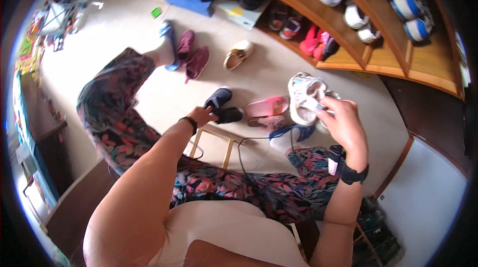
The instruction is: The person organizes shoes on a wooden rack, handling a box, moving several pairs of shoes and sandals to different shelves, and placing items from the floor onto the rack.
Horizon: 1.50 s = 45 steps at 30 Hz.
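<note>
In my right hand [344,121] is a pair of white shoes [301,98] with open, strappy uppers, raised above the floor on the right. The fingers pinch the shoes at their openings. My left hand [201,116] reaches down to a pair of dark navy shoes [219,97] on the floor, its fingertips closed at the near edge of one. Between the hands lie a pink slide sandal [269,106] and a duller pink sandal [269,123].
A curved wooden shelf [383,58] with several shoes stands at the upper right. Maroon shoes [186,45] and a beige shoe [239,55] rest on the pale floor. My feet wear blue and white slippers [170,43]. Boxes [236,13] stand at the back.
</note>
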Tool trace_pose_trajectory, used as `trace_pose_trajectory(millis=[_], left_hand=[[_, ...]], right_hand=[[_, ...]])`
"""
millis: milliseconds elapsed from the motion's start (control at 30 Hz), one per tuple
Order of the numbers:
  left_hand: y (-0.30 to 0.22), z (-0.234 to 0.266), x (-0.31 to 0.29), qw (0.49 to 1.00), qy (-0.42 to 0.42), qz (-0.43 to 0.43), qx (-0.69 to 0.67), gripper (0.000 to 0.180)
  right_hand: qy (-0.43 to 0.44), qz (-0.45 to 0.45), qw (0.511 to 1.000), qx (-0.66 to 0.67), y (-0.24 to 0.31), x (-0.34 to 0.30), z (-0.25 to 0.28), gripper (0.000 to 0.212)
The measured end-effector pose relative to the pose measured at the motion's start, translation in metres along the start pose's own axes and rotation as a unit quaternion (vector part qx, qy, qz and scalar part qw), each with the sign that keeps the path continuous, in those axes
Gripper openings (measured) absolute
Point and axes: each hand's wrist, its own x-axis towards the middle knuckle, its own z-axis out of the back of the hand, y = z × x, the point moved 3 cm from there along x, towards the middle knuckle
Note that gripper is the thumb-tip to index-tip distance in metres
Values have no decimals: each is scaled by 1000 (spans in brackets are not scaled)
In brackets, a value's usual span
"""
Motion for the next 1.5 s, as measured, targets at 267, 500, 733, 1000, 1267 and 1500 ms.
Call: trace_pose_trajectory(millis=[267, 500, 733, 1000, 1267, 1500], left_hand=[[-45, 98, 24, 981, -127, -14, -144, 22], [-67, 282, 131, 903, -375, 16, -211, 18], [-31, 388, 255, 859, -442, 49, -254, 31], [4, 303, 207, 812, -519, -27, -268, 30], [44, 158, 32, 754, -546, 269, -246, 23], [116, 84, -13, 778, -464, 338, -254, 34]], right_hand=[[6, -30, 999, -9, -9, -13, 4, 15], [26, -48, 998, -28, -8, -15, 5, 14], [18, -46, 999, -7, 8, -9, -1, 8], [45, -24, 998, -25, 12, 2, -10, 9], [52, 26, 998, -27, 36, 11, -16, 14], [72, 80, 994, -27, 61, 57, -87, 16]])
